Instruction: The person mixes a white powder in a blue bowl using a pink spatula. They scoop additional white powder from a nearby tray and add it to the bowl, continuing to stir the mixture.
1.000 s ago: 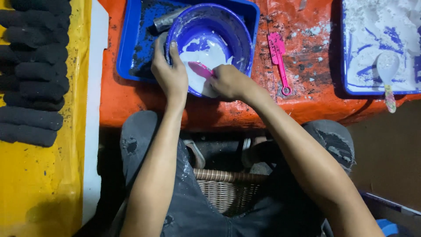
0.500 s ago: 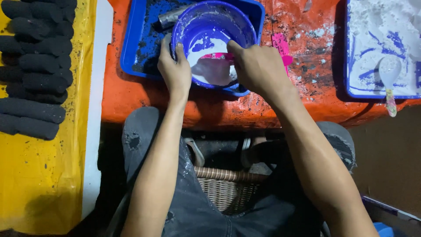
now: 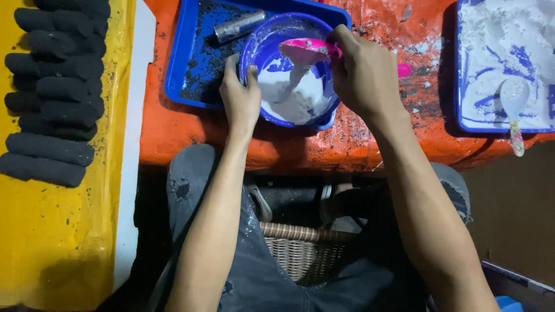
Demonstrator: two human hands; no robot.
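My left hand (image 3: 240, 98) grips the near-left rim of a blue bowl (image 3: 266, 49) that holds white paste. The bowl stands in a blue tray (image 3: 185, 75) dusted with black powder. My right hand (image 3: 364, 72) holds a pink spoon (image 3: 306, 46) lifted above the bowl, and a strand of white paste runs from it down into the bowl. A grey metal tube (image 3: 238, 26) lies in the tray behind the bowl.
Several black cylinders (image 3: 52, 92) lie in rows on a yellow sheet (image 3: 52, 231) at left. A second blue tray (image 3: 462, 110) of white powder with a white spoon (image 3: 511, 98) sits at right on the orange table (image 3: 191, 133). A wicker basket (image 3: 300, 248) stands between my knees.
My right hand has raised the pink spoon out of the paste to above the bowl's far rim, and paste now drips from it. The left hand keeps its hold on the rim.
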